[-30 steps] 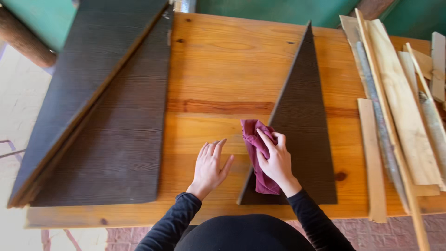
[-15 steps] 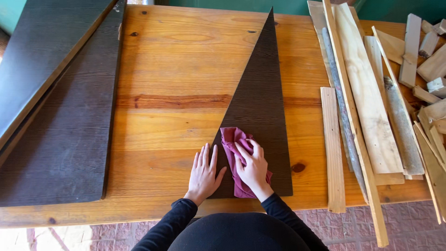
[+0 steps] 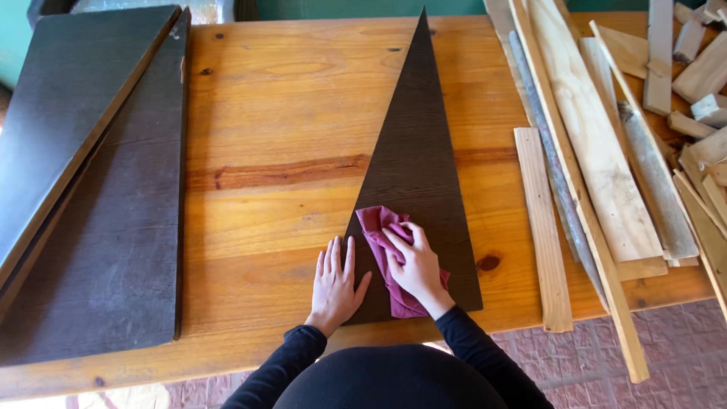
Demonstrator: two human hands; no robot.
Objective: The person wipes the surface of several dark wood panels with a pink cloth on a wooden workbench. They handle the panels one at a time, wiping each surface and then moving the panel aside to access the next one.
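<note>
Triangle panel point(image 3: 416, 174): dark, lies flat on the table point(image 3: 288, 98), base at the near edge, tip pointing away. Right hand point(image 3: 413, 265) presses a red cloth point(image 3: 386, 235) onto its lower part, fingers closed over the cloth. Left hand point(image 3: 337, 284) lies flat and spread, just left of the right, straddling the panel's left edge. Risks: panel is unclamped, so a hard wipe could skate it toward the slats point(image 3: 541, 227) on the right or off the near edge. Cloth could snag on the edge under the left fingers.
</note>
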